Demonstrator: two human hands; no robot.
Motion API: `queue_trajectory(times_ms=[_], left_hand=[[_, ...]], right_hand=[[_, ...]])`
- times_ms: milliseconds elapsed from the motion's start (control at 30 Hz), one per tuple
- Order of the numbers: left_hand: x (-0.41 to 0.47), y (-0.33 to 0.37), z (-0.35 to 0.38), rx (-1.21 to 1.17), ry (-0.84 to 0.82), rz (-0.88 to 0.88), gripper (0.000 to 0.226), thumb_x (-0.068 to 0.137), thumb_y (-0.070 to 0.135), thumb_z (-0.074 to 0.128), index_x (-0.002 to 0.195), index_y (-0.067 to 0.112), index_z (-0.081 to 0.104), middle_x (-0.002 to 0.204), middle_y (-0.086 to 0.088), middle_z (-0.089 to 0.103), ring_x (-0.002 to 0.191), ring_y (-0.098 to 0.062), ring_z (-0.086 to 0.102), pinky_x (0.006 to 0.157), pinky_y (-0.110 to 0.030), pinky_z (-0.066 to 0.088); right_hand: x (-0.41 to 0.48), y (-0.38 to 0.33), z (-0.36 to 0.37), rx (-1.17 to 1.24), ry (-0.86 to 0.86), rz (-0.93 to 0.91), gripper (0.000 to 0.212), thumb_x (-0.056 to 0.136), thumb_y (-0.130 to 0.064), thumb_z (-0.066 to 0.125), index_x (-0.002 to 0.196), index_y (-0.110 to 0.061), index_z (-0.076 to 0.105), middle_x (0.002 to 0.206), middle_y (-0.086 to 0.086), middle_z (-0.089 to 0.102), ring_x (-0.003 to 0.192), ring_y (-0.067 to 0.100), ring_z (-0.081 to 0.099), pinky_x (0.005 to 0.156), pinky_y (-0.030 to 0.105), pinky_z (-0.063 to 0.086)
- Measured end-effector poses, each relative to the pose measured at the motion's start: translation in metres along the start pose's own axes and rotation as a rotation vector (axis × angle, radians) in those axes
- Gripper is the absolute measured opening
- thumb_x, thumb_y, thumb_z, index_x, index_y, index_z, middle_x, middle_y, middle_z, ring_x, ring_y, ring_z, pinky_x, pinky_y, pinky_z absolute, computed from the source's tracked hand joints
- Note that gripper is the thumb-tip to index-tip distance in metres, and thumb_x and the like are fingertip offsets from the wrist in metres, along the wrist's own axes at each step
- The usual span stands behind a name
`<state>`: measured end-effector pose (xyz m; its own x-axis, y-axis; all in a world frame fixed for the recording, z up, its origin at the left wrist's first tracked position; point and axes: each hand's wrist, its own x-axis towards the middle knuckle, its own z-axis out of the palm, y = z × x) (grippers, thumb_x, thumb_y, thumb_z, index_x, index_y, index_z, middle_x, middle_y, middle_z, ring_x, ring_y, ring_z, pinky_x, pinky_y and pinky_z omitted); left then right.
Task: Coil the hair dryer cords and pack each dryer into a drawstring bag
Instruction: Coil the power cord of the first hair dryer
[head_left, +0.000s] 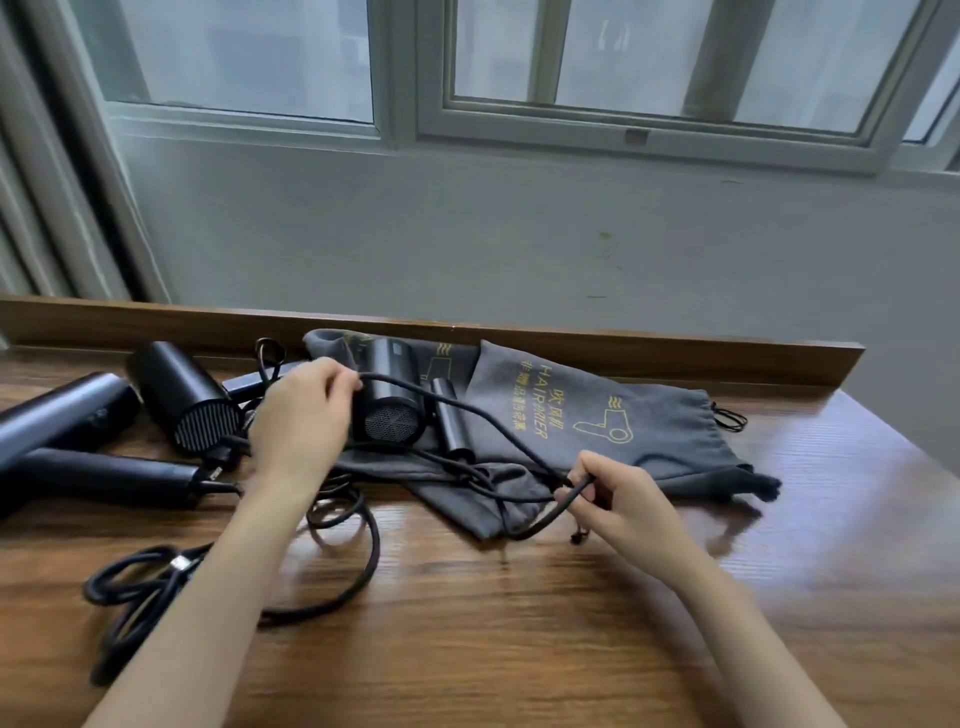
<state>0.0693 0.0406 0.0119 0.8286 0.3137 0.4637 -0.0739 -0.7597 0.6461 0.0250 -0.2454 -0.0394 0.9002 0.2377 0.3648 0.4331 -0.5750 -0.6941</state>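
Observation:
A black hair dryer (390, 400) lies on grey drawstring bags (613, 415) at the back of the wooden table. Its black cord (483, 421) runs from my left hand (301, 415), which pinches it beside the dryer's barrel, to my right hand (618, 493), which grips a loop of it over the bag's lower edge. A second black dryer (182, 397) lies to the left, its grille facing me. A third dryer (62, 415) lies at the far left with its handle (104, 475) pointing right. Loose cord coils (156, 582) lie on the table under my left forearm.
The wooden table (571, 623) has a raised back ledge (623, 348) against a grey wall under windows. A bag's drawstring (730, 415) sticks out at the right. The table's right edge slopes off near the far right.

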Motion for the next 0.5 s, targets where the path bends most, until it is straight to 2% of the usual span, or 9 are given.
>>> queue_trajectory(times_ms=[67, 133, 200, 233, 300, 367, 433, 500], left_hand=[[0.002, -0.008, -0.004, 0.074, 0.012, -0.069, 0.022, 0.094, 0.024, 0.048, 0.09, 0.014, 0.067, 0.096, -0.015, 0.067, 0.094, -0.036, 0.058, 0.067, -0.034, 0.036], [-0.005, -0.004, -0.001, 0.168, -0.049, -0.006, 0.019, 0.093, 0.017, 0.048, 0.098, 0.014, 0.066, 0.105, -0.013, 0.064, 0.098, -0.034, 0.056, 0.07, -0.037, 0.041], [-0.019, 0.009, 0.01, 0.173, -0.136, 0.212, 0.03, 0.089, 0.004, 0.05, 0.116, 0.012, 0.061, 0.119, -0.011, 0.06, 0.109, -0.032, 0.053, 0.089, -0.042, 0.044], [-0.027, 0.02, 0.015, 0.111, -0.18, 0.351, 0.04, 0.086, -0.001, 0.053, 0.124, 0.01, 0.056, 0.126, -0.011, 0.057, 0.116, -0.03, 0.051, 0.099, -0.041, 0.04], [-0.046, 0.042, 0.027, -0.013, -0.327, 0.646, 0.05, 0.08, -0.002, 0.061, 0.129, 0.008, 0.052, 0.134, -0.009, 0.053, 0.126, -0.027, 0.046, 0.11, -0.036, 0.028], [-0.065, 0.059, 0.042, 0.026, -0.472, 0.885, 0.049, 0.082, 0.006, 0.063, 0.13, 0.011, 0.052, 0.139, -0.005, 0.049, 0.133, -0.022, 0.038, 0.113, -0.037, 0.02], [-0.075, 0.067, 0.055, 0.147, -0.442, 1.008, 0.038, 0.084, 0.017, 0.064, 0.121, 0.016, 0.059, 0.128, -0.003, 0.058, 0.129, -0.019, 0.045, 0.111, -0.046, 0.027], [-0.072, 0.071, 0.055, 0.272, -0.31, 1.102, 0.017, 0.075, 0.027, 0.072, 0.091, 0.021, 0.069, 0.093, 0.001, 0.068, 0.102, -0.017, 0.064, 0.1, -0.046, 0.043]], right_hand=[[-0.001, -0.002, 0.0, 0.032, -0.012, 0.014, 0.04, 0.084, -0.003, 0.063, 0.065, -0.029, 0.039, 0.057, -0.015, 0.049, 0.053, 0.0, 0.048, 0.055, 0.017, 0.039], [-0.003, -0.006, 0.0, 0.062, -0.02, 0.019, 0.04, 0.086, -0.001, 0.059, 0.067, -0.032, 0.04, 0.061, -0.005, 0.053, 0.057, 0.004, 0.056, 0.059, 0.026, 0.046], [-0.004, -0.011, 0.0, 0.068, -0.02, 0.004, 0.043, 0.086, 0.001, 0.053, 0.067, -0.036, 0.039, 0.066, 0.01, 0.054, 0.057, 0.009, 0.056, 0.058, 0.033, 0.047], [-0.004, -0.012, 0.001, 0.068, -0.023, -0.003, 0.044, 0.085, 0.001, 0.052, 0.067, -0.036, 0.039, 0.068, 0.014, 0.054, 0.057, 0.01, 0.054, 0.057, 0.034, 0.046], [-0.005, -0.015, 0.002, 0.048, -0.025, -0.011, 0.044, 0.085, 0.004, 0.051, 0.067, -0.034, 0.04, 0.069, 0.013, 0.057, 0.058, 0.016, 0.054, 0.058, 0.034, 0.046], [-0.006, -0.014, 0.002, 0.008, -0.014, -0.025, 0.042, 0.085, 0.008, 0.05, 0.07, -0.03, 0.045, 0.069, 0.009, 0.061, 0.061, 0.019, 0.059, 0.06, 0.033, 0.049], [-0.007, -0.013, 0.001, -0.023, -0.024, -0.031, 0.029, 0.085, 0.009, 0.051, 0.073, -0.017, 0.05, 0.065, 0.005, 0.061, 0.06, 0.016, 0.059, 0.061, 0.031, 0.049], [-0.007, -0.012, 0.001, -0.012, -0.027, -0.022, 0.025, 0.084, 0.005, 0.056, 0.071, -0.014, 0.047, 0.062, 0.004, 0.058, 0.059, 0.016, 0.059, 0.059, 0.03, 0.047]])
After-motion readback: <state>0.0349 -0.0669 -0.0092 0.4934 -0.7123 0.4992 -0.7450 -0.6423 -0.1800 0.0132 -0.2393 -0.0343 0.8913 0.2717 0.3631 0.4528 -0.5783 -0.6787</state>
